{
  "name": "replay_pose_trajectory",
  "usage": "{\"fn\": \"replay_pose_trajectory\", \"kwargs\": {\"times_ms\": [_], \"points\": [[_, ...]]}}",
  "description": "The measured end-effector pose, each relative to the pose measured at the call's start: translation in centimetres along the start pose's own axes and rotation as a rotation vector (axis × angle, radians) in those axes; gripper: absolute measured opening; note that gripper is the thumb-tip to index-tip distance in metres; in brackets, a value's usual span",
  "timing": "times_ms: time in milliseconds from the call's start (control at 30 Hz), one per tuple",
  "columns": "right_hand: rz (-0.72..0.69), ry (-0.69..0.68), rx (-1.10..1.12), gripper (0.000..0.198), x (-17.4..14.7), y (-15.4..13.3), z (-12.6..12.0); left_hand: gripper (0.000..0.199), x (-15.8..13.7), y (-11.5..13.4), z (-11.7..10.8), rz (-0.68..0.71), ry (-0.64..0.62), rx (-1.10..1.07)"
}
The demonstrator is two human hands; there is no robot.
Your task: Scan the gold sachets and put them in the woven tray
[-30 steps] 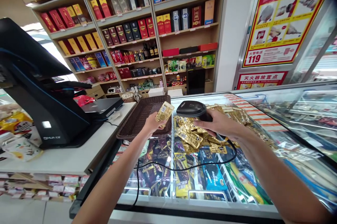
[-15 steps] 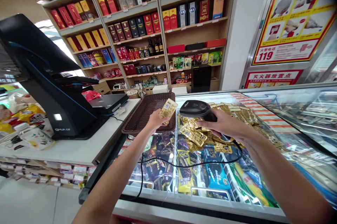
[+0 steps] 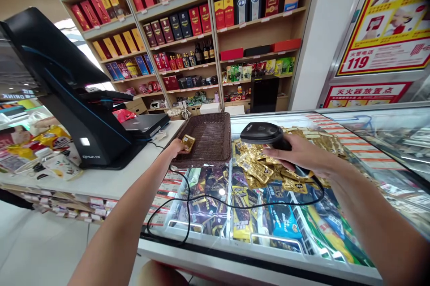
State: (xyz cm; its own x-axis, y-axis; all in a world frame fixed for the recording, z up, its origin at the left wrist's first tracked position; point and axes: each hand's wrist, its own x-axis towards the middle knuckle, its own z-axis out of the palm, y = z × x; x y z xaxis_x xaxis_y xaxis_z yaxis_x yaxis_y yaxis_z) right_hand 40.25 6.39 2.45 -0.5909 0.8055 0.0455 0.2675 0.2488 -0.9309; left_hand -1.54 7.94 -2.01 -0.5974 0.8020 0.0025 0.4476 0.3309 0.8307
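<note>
My left hand (image 3: pixel 176 147) reaches over the near left corner of a brown woven basket (image 3: pixel 211 136) and holds a small gold packet (image 3: pixel 188 142) low inside it. My right hand (image 3: pixel 302 153) grips a black corded barcode scanner (image 3: pixel 262 134), held above a pile of gold packets (image 3: pixel 265 167) lying on the glass lid of a chest freezer (image 3: pixel 255 214). The scanner's black cable (image 3: pixel 201 201) loops down across the glass toward the freezer's front edge.
A black register terminal (image 3: pixel 67 97) stands on the white counter (image 3: pixel 110 178) at left, with snack bags (image 3: pixel 50 142) beside it. Wooden shelves (image 3: pixel 201 30) with boxed bottles fill the back wall. A red and yellow poster (image 3: pixel 393 21) hangs at right.
My left hand has moved left and down, carrying the gold packet from beside the scanner into the basket. The right hand with the scanner has stayed over the pile.
</note>
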Motion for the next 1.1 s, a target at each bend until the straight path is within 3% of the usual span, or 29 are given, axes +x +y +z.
{"fn": "replay_pose_trajectory", "kwargs": {"times_ms": [167, 233, 300, 367, 467, 533, 600, 700, 833, 900, 1033, 1100], "points": [[0.004, 0.006, -0.053, 0.043, 0.0, -0.3, -0.6, 0.029, -0.4, 0.5, 0.7, 0.041, 0.064, 0.329], [0.013, 0.002, -0.105, 0.043, -0.2, -0.6, -1.1, 0.03, -1.5, 1.7, 2.1, 0.19, 0.085, 0.408], [0.01, -0.014, -0.169, 0.042, -0.5, -1.0, -1.7, 0.03, -3.4, 3.3, 4.3, 0.504, 0.049, 0.504], [-0.004, -0.025, -0.228, 0.043, -0.9, -1.4, -2.4, 0.028, -5.8, 4.8, 7.1, 0.861, -0.099, 0.568], [-0.019, -0.007, -0.288, 0.045, -1.6, -1.8, -3.3, 0.026, -9.2, 6.2, 11.7, 1.08, -0.445, 0.584], [-0.031, 0.016, -0.307, 0.046, -2.0, -1.9, -3.8, 0.03, -10.5, 6.2, 14.5, 1.059, -0.632, 0.604], [-0.051, 0.04, -0.311, 0.046, -2.3, -1.9, -4.3, 0.04, -10.9, 5.8, 16.6, 0.886, -0.711, 0.603], [-0.079, 0.063, -0.286, 0.047, -2.5, -1.8, -4.9, 0.052, -10.3, 5.3, 18.1, 0.729, -0.704, 0.607], [-0.085, 0.087, -0.232, 0.047, -2.7, -1.6, -5.6, 0.075, -9.5, 5.6, 18.1, 0.646, -0.627, 0.539], [-0.081, 0.098, -0.212, 0.047, -2.8, -1.6, -5.8, 0.067, -9.6, 6.2, 17.7, 0.635, -0.586, 0.457], [-0.075, 0.105, -0.196, 0.045, -3.0, -1.9, -5.9, 0.019, -10.1, 7.3, 16.0, 0.573, -0.558, 0.218], [-0.073, 0.106, -0.195, 0.045, -3.1, -2.2, -5.8, 0.018, -10.1, 7.8, 14.5, 0.499, -0.537, 0.062]]}}
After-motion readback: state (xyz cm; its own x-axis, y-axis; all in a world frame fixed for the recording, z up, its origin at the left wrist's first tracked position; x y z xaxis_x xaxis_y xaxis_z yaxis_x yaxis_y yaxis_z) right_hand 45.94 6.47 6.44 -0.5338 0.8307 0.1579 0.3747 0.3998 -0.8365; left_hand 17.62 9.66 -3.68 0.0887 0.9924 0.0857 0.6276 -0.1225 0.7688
